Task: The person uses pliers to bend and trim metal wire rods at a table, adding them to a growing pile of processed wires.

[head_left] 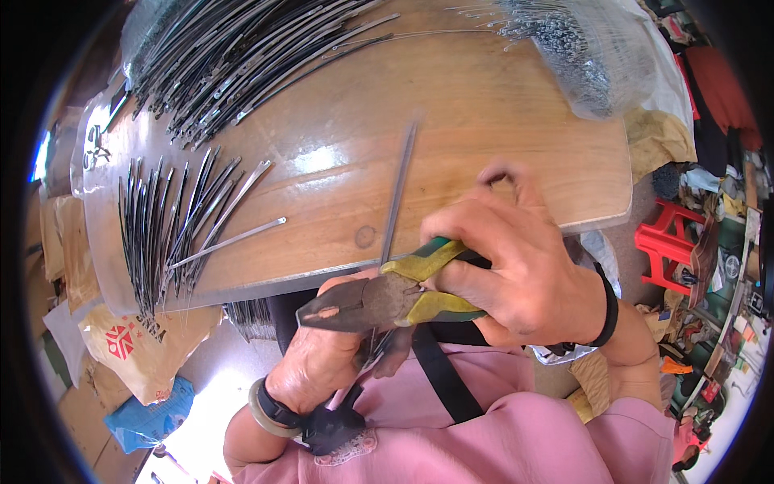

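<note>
My right hand (524, 270) grips a pair of pliers (389, 297) with dark metal jaws and yellow-green handles. The jaws point left and lie over my left hand (318, 363), hiding part of its fingers. Closed below the pliers, my left hand holds a thin, flat metal strip (397, 189). That strip, slightly blurred, slants up over the table edge; its lower end comes out beneath the pliers. Whether the jaws touch it I cannot tell. On the table's left side lies a small spread of similar dark strips (173, 226), with one lighter strip (234, 242) across it.
A large pile of metal strips (242, 64) covers the far left of the wooden table (500, 121). Thin looped wires lie in a clear plastic bag (597, 64) at the far right. A red stool (669, 242) stands right; a tan bag (149, 347) hangs near the left edge.
</note>
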The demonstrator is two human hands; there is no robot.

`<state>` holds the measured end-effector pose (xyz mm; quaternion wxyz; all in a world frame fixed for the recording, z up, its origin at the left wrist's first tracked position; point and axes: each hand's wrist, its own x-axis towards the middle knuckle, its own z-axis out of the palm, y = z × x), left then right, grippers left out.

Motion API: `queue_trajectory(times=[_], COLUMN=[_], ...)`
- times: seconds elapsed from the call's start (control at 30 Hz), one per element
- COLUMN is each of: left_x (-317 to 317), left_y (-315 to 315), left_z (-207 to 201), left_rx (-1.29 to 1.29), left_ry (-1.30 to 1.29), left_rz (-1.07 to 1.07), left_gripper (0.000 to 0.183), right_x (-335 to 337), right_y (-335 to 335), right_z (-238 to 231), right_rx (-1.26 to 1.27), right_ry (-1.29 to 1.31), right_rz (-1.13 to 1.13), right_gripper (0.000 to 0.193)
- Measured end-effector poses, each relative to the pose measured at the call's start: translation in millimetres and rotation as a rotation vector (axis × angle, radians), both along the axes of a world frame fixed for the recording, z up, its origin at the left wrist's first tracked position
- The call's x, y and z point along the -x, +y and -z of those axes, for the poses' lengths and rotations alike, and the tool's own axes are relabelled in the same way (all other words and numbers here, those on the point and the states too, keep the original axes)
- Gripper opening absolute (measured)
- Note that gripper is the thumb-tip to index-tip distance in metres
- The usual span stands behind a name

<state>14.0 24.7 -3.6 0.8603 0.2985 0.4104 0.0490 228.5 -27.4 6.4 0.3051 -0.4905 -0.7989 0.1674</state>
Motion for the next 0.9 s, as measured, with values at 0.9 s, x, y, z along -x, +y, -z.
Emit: queue_trajectory(times=[0.9], left_x=[28.9], left_y=[-9.2], left_z=[5.4], left_rx=[-0.73], left_ry=[0.044], left_rz=[-0.335], left_gripper=[0.003], right_x=[10.8], right_y=[-8.3], right_z=[0.5], right_rx=[0.317], right_ry=[-0.016], right_rz=[-0.162], right_gripper=[0.033])
